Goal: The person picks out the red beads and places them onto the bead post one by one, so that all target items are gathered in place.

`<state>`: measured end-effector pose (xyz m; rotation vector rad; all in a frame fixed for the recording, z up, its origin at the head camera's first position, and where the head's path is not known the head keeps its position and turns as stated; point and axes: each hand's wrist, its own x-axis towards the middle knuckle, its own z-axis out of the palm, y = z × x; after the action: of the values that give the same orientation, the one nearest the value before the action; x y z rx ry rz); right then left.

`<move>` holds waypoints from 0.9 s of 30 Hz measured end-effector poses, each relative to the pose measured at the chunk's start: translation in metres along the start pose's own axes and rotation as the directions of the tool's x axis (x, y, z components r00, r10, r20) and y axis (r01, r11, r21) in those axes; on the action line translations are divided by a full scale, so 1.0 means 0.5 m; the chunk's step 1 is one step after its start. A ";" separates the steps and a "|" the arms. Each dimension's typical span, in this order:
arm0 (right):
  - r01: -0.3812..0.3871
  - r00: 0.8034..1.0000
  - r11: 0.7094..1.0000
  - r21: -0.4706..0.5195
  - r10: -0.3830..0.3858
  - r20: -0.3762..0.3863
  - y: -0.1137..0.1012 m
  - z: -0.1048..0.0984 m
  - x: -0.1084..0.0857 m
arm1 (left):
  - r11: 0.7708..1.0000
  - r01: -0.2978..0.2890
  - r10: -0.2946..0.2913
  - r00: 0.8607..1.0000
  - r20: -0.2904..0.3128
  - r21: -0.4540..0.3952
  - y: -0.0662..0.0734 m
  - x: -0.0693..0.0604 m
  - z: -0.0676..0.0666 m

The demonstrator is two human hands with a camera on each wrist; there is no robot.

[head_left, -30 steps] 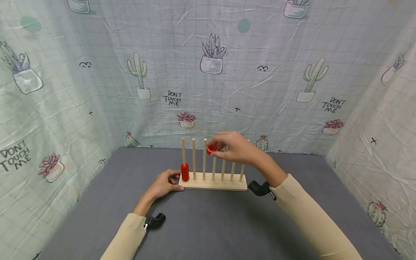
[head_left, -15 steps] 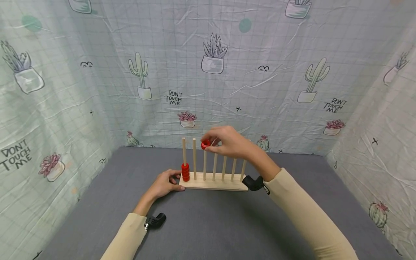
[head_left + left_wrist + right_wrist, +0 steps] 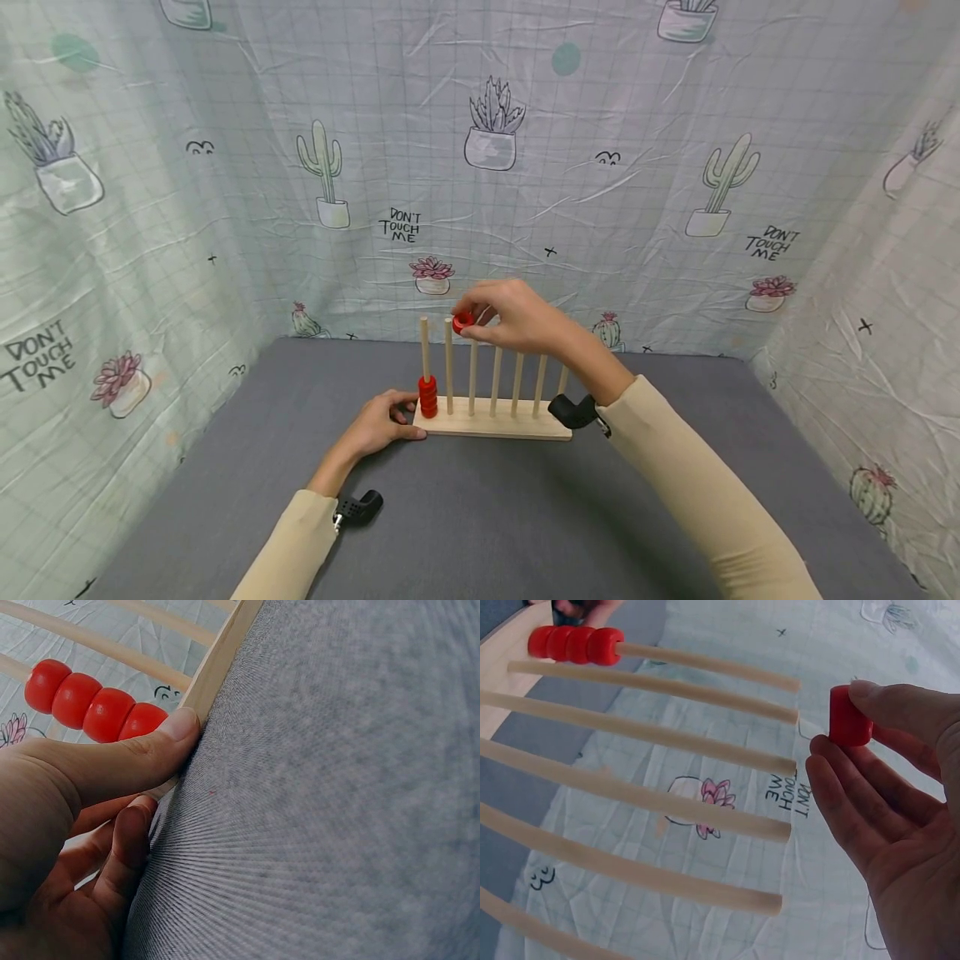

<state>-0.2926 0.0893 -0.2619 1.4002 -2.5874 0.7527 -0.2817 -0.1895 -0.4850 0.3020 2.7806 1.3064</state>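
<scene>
A wooden peg stand [image 3: 491,427] with several upright pegs stands on the table in the head view. Stacked on its leftmost peg are several red beads [image 3: 427,397]. My left hand [image 3: 381,423] grips the stand's left end, the thumb on its front edge and the fingers curled behind. Between thumb and fingers, my right hand [image 3: 517,317] pinches one red bead [image 3: 850,716], its hole visible in the head view. That bead is held up by the top of the second peg [image 3: 449,367] from the left; the right wrist view shows it apart from the peg tips.
The stand rests on a grey cloth-covered table [image 3: 480,517]. Behind it and at both sides hangs a pale curtain [image 3: 562,167] printed with cacti. Black wrist cameras sit on the left wrist [image 3: 360,508] and the right wrist [image 3: 573,411].
My right hand has moved left and slightly up with the red bead, from around the third and fourth pegs to near the second. The left hand and the stand stay in place.
</scene>
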 end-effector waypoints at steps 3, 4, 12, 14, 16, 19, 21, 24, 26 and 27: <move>-0.001 1.000 1.000 -0.017 0.001 0.005 -0.004 0.000 0.005 | 1.000 0.000 0.000 1.000 0.001 -0.002 0.001 0.000 -0.001; -0.001 1.000 1.000 -0.025 0.001 0.006 -0.005 0.000 0.007 | 1.000 -0.002 0.002 1.000 0.001 -0.001 0.001 0.000 0.000; 0.031 1.000 0.999 -0.041 -0.031 -0.001 -0.013 0.003 0.029 | 1.000 0.004 -0.004 1.000 -0.008 -0.004 0.001 0.002 0.001; 0.036 0.999 0.999 -0.027 -0.036 0.002 -0.013 0.004 0.035 | 1.000 0.009 -0.009 1.000 -0.009 -0.003 0.001 0.002 0.001; 0.039 0.999 0.999 -0.010 -0.039 0.002 -0.014 0.005 0.041 | 1.000 0.011 -0.011 1.000 -0.011 -0.003 0.001 0.002 0.001; 0.048 0.999 0.999 0.005 -0.048 0.000 -0.014 0.007 0.048 | 1.000 0.008 -0.008 1.000 -0.008 -0.002 0.003 0.002 0.000; 0.051 0.999 0.999 0.004 -0.051 0.002 -0.014 0.010 0.053 | 1.000 0.005 -0.005 1.000 -0.008 -0.004 0.004 0.002 0.000; 0.056 0.998 0.998 0.003 -0.056 0.009 -0.014 0.014 0.061 | 1.000 0.002 -0.002 1.000 -0.004 -0.008 0.005 0.002 -0.001; 0.056 0.998 0.998 0.004 -0.056 0.017 -0.013 0.017 0.066 | 1.000 0.000 0.000 1.000 -0.004 -0.011 0.005 0.001 -0.001; 0.055 0.998 0.998 0.004 -0.055 0.022 -0.012 0.019 0.068 | 1.000 0.000 0.000 1.000 -0.004 -0.012 0.005 0.000 -0.001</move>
<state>-0.3058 0.0563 -0.2569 1.4824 -2.5533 0.7382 -0.2815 -0.1883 -0.4827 0.2987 2.7746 1.3242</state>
